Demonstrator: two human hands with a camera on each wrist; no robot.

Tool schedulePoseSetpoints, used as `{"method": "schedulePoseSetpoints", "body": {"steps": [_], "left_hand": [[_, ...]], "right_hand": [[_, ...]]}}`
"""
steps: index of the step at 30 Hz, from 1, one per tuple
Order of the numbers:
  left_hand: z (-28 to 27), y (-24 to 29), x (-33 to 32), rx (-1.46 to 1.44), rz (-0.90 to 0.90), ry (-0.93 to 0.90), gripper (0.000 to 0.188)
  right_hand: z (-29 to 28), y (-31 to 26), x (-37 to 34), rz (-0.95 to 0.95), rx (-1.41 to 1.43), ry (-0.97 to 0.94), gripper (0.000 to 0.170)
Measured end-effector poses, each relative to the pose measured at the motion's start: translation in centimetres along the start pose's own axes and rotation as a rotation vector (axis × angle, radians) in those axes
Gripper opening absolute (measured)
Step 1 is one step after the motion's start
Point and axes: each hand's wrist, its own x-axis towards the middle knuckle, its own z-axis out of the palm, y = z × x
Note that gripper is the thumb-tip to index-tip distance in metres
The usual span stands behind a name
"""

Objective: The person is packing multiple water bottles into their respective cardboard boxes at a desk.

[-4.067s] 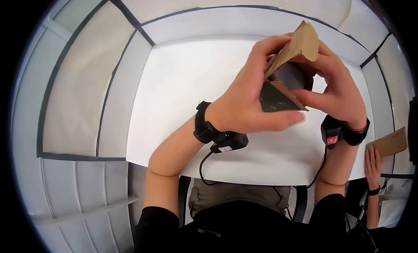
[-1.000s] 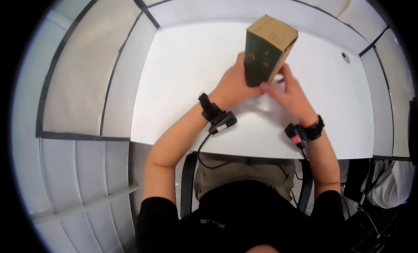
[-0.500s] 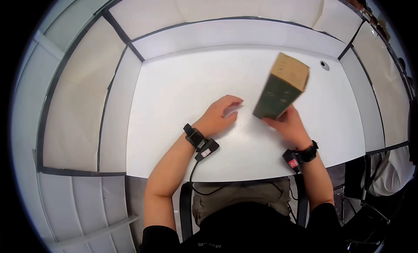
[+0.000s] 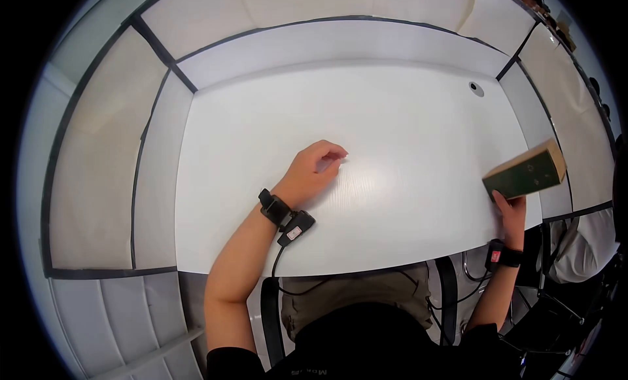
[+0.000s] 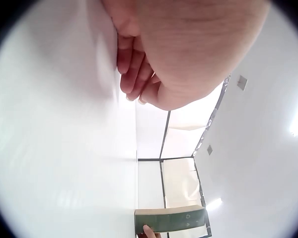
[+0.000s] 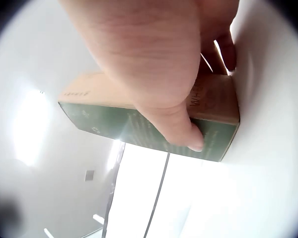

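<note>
A cardboard box, dark green on one face and brown on others, is at the right side of the white table. My right hand grips its lower end, the thumb lying across the green face. In the right wrist view, printed lettering shows on the brown side of the box, and its lower end is right at the table surface. My left hand rests on the table left of the middle, fingers loosely curled and holding nothing. Far from it in the left wrist view, the upright box appears again.
Low partition panels enclose the white table at the back and both sides. A round cable hole sits near the back right corner. A cable hangs from the left wrist camera, and a chair stands beyond the right front edge.
Both hands held the box earlier, its flaps raised at first, then its end closed. My left hand has let go and lowered to the table; my right hand has carried the box rightward.
</note>
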Motion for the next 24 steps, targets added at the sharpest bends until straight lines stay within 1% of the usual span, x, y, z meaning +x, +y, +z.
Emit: {"method": "schedulePoseSetpoints", "body": {"steps": [2, 3, 4, 5, 7, 9, 12, 18, 24], "left_hand": [[0.0, -0.2, -0.1, -0.018, 0.001, 0.004, 0.019], [0.1, -0.2, -0.1, -0.027, -0.005, 0.003, 0.019], [0.1, -0.2, -0.1, -0.038, -0.011, 0.001, 0.019], [0.1, -0.1, -0.1, 0.007, 0.005, 0.006, 0.019], [0.1, -0.2, 0.0, -0.017, -0.004, -0.01, 0.021], [0.1, -0.2, -0.1, -0.027, -0.002, -0.022, 0.021], [0.3, 0.1, -0.1, -0.005, -0.023, -0.005, 0.02], [0.3, 0.0, -0.2, 0.051, 0.016, 0.018, 0.019], [0.3, 0.5, -0.3, 0.038, -0.025, 0.007, 0.019]], "right_hand": [[-2.9, 1.4, 0.2, 0.014, -0.07, 0.005, 0.037], [-4.1, 2.1, 0.1, 0.02, -0.067, 0.028, 0.04], [-5.1, 2.5, 0.1, 0.027, -0.066, 0.052, 0.043], [-6.0, 3.0, 0.0, 0.009, -0.062, 0.059, 0.042], [-6.9, 3.2, -0.3, -0.011, -0.057, 0.114, 0.043], [-7.4, 3.5, -0.3, -0.046, -0.058, 0.161, 0.043], [-8.2, 3.4, -0.2, -0.013, -0.102, 0.158, 0.043], [-8.5, 3.8, -0.1, -0.059, -0.109, 0.199, 0.042], [-9.5, 5.2, 0.4, -0.067, -0.133, 0.197, 0.042]]}}
